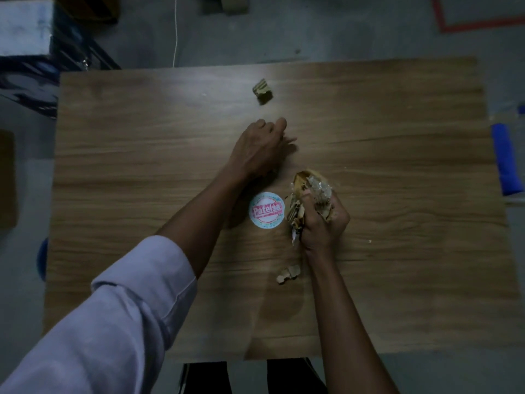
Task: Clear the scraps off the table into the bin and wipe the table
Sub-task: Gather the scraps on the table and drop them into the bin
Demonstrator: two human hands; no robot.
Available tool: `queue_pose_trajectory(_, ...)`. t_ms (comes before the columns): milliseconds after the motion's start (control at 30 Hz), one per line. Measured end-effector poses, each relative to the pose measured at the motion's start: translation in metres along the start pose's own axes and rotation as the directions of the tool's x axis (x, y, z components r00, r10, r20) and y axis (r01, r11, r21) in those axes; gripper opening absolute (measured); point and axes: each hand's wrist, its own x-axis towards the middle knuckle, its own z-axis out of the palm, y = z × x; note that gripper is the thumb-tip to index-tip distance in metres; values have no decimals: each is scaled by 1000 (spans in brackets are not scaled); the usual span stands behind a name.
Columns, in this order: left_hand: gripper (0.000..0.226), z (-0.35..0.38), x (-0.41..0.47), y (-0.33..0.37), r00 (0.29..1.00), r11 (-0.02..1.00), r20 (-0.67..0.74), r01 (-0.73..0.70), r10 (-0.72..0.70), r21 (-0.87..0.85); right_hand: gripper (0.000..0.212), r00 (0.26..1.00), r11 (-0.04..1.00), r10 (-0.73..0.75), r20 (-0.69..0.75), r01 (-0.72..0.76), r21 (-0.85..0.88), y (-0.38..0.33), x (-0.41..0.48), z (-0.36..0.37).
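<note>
My right hand (pixel 324 220) grips a bundle of scraps (pixel 308 191): brown cardboard bits and crumpled clear plastic. My left hand (pixel 262 147) rests near the middle of the wooden table (pixel 127 166), fingers curled down onto the surface; whether it holds anything I cannot tell. A small folded cardboard scrap (pixel 263 91) lies beyond the left hand near the far edge. A torn brown scrap (pixel 289 273) lies close to my right wrist. A round white sticker with pink print (pixel 266 210) sits between my arms.
A blue cylinder (pixel 507 162) lies off the table's right edge. A dark shelf with a pale box (pixel 25 27) stands at the far left. Red tape (pixel 477 24) marks the floor at the far right. A thin white cord (pixel 176 32) hangs beyond the table.
</note>
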Motion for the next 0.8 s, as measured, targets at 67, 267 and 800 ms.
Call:
queue_pose_trajectory(67, 44, -8, 16, -6, 987, 986, -1, 158, -158, -53, 12, 1000, 1000, -15, 1, 15, 4, -2, 4, 1)
queue_pose_trajectory(267, 55, -19, 68, -33, 884, 884, 55, 458, -464, 94, 17, 998, 998, -61, 3, 61, -9, 4, 18, -1)
queue_pose_trajectory(800, 46, -52, -181, 145, 821, 800, 206, 568, -532, -194, 21, 960, 828, -172, 219, 261, -497, -1, -21, -81)
